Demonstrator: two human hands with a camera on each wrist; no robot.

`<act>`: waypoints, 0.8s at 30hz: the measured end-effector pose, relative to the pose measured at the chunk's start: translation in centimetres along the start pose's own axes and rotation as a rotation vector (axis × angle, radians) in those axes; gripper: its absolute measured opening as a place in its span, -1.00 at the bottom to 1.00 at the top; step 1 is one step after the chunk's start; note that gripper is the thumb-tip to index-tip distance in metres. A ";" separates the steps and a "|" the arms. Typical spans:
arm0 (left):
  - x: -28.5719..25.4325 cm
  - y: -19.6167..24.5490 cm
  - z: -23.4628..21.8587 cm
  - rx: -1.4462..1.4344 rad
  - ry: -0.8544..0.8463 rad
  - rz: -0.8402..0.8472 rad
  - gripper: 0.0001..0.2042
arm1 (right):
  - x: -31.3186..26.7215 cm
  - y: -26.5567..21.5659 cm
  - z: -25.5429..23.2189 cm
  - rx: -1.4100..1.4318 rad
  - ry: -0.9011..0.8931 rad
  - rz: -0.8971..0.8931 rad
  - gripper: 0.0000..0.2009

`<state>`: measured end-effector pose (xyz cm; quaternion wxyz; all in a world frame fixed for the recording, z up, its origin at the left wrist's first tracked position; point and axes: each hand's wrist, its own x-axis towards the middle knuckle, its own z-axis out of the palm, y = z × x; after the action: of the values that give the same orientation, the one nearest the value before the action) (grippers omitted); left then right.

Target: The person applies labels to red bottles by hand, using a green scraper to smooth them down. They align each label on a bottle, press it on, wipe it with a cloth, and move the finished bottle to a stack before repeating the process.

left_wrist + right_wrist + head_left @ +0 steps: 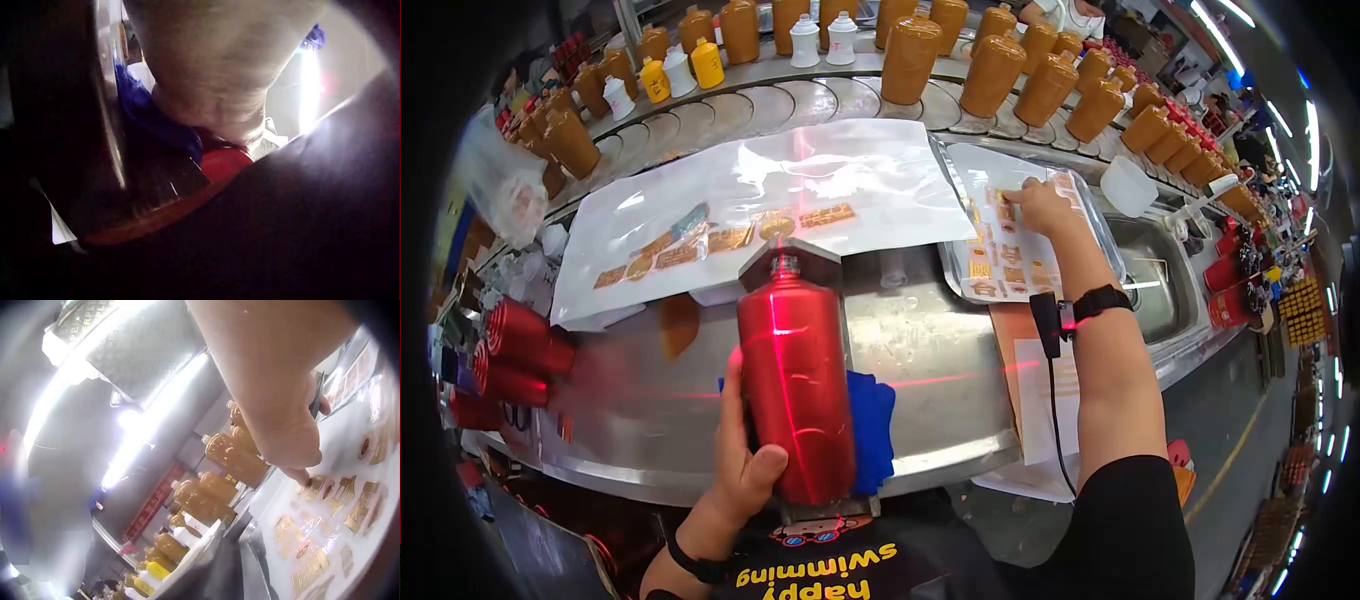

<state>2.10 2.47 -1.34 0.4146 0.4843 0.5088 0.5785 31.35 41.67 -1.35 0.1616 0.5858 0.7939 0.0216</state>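
Head view, red bottle (796, 385), gripped by left hand (740, 472)

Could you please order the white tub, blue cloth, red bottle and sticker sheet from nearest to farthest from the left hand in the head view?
1. Red bottle, in the left hand.
2. Blue cloth, just to its right.
3. Sticker sheet, farther right, under the right hand.
4. White tub, far right.

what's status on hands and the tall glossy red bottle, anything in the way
Left hand grips bottle. Right hand touches glossy, pale sheet of gold decals. Nothing seems to block either hand.
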 end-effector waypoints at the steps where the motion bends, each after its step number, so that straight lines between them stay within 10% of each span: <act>1: 0.0 0.0 0.1 -0.023 -0.012 -0.017 0.07 | 0.4 0.0 -0.4 -0.019 -0.013 0.032 -0.60; 24: -1.2 -3.3 -1.5 -0.095 -0.027 -0.046 0.12 | 8.9 5.2 1.1 0.138 0.426 -0.029 -0.64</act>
<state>0.77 1.50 -4.77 0.4573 0.4601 0.4859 0.5857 34.15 51.48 -3.23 -0.0502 0.5663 0.8180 0.0881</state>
